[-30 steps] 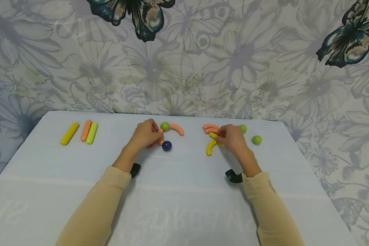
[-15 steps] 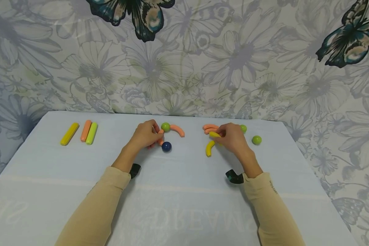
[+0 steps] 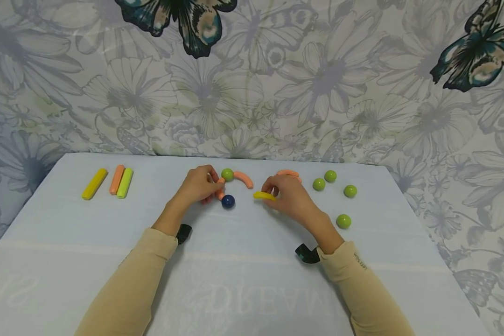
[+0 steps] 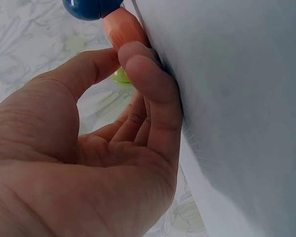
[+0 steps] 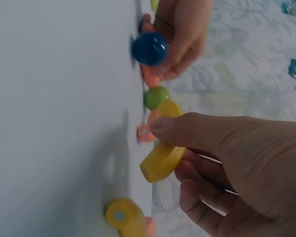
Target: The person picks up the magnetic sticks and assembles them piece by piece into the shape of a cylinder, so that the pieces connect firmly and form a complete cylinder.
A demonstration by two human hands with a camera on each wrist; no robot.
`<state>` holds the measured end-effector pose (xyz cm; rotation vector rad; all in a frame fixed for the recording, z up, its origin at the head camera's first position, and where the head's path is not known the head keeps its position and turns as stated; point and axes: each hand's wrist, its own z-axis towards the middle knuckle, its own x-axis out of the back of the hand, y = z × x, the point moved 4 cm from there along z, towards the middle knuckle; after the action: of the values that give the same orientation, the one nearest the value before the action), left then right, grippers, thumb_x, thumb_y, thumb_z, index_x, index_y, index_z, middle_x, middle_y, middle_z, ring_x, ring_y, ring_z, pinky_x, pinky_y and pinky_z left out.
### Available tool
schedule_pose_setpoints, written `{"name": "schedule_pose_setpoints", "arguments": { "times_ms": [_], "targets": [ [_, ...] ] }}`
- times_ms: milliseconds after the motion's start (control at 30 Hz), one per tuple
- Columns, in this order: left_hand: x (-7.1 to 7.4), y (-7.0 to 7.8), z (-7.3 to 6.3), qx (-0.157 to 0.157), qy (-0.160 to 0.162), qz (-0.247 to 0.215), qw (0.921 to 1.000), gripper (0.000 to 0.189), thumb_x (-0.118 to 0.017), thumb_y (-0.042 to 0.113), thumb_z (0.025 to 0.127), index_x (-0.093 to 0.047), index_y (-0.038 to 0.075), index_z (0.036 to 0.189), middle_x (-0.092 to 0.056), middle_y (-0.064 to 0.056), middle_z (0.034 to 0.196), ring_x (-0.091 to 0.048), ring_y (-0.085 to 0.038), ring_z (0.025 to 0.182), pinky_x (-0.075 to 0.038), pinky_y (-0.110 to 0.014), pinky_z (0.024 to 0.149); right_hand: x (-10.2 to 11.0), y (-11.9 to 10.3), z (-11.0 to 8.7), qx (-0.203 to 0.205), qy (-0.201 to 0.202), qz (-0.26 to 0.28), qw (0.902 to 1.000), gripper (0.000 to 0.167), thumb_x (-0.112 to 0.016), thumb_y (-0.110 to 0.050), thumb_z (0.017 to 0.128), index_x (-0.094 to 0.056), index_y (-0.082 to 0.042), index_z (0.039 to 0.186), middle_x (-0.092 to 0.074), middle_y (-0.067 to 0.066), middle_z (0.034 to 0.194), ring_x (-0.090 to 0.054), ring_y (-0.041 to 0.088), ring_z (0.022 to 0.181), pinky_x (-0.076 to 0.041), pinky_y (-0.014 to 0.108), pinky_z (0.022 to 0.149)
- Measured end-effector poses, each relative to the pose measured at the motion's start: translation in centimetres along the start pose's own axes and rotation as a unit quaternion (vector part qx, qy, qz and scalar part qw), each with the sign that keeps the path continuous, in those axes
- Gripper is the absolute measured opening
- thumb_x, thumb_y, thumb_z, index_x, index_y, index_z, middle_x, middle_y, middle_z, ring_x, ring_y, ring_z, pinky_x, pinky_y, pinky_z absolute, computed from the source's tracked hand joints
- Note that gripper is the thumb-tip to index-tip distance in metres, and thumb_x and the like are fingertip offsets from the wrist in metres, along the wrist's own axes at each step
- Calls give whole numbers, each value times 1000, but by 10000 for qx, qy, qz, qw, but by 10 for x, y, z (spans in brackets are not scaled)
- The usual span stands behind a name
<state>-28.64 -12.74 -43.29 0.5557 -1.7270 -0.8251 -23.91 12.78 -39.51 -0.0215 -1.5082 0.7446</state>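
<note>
My left hand [image 3: 199, 184] pinches an orange curved stick [image 4: 122, 28] between thumb and fingers. That stick touches a dark blue ball [image 3: 228, 201] at its near end and a green ball [image 3: 227, 175] at its far end. Another orange curved stick [image 3: 243, 179] reaches right from the green ball. My right hand [image 3: 291, 198], just right of this group, holds a yellow curved stick [image 5: 163, 158] between thumb and fingers, its free end pointing left. A second yellow curved stick [image 5: 126, 217] shows low in the right wrist view; in the head view the hand hides it.
Orange curved sticks [image 3: 287, 172] lie behind my right hand. Several green balls [image 3: 343, 221] are spread to its right. At the table's left lie straight sticks: yellow [image 3: 94, 184], orange [image 3: 117, 179] and light green [image 3: 125, 183]. A patterned wall [image 3: 252, 93] stands behind the white table [image 3: 252, 270].
My right hand has picked up the yellow curved stick and moved left with it, uncovering green balls behind it. The left hand has stayed nearly still on the orange stick.
</note>
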Motion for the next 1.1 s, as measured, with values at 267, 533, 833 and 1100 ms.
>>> {"name": "schedule_pose_setpoints", "arguments": {
  "times_ms": [267, 533, 833, 1100],
  "targets": [
    [-3, 2, 0, -164, -128, -211, 9996, 26, -71, 23, 100, -60, 0, 107, -70, -8, 71, -63, -16, 50, -54, -30, 51, -24, -20, 1, 347, -206, -350, 9986, 24, -92, -16, 83, -75, -15, 100, -66, -3, 91, -60, 14, 86, -52, 28, 77],
    [-7, 8, -2, -273, -260, -190, 9991, 25, -71, 23, 101, -60, 0, 107, -68, -6, 68, -63, -15, 49, -53, -30, 51, -38, -19, -1, 692, -198, 108, 9973, 25, -93, -22, 83, -76, -18, 101, -68, -5, 97, -55, 10, 75, -49, 25, 71],
    [-7, 7, -1, -240, -325, -253, 9989, 26, -71, 24, 101, -60, 1, 107, -68, -6, 68, -62, -16, 48, -53, -30, 50, -36, -18, -4, 830, -706, 457, 9930, 18, -83, -25, 93, -79, -17, 108, -71, -8, 98, -54, 10, 73, -45, 23, 67],
    [-7, 8, -2, -233, -363, -250, 9988, 25, -69, 25, 103, -61, 1, 107, -68, -7, 68, -62, -16, 48, -52, -30, 50, -32, -20, -3, 837, -480, 361, 9947, 22, -89, -17, 86, -75, -15, 102, -70, -4, 95, -55, 9, 71, -49, 24, 68]
  ]
}}
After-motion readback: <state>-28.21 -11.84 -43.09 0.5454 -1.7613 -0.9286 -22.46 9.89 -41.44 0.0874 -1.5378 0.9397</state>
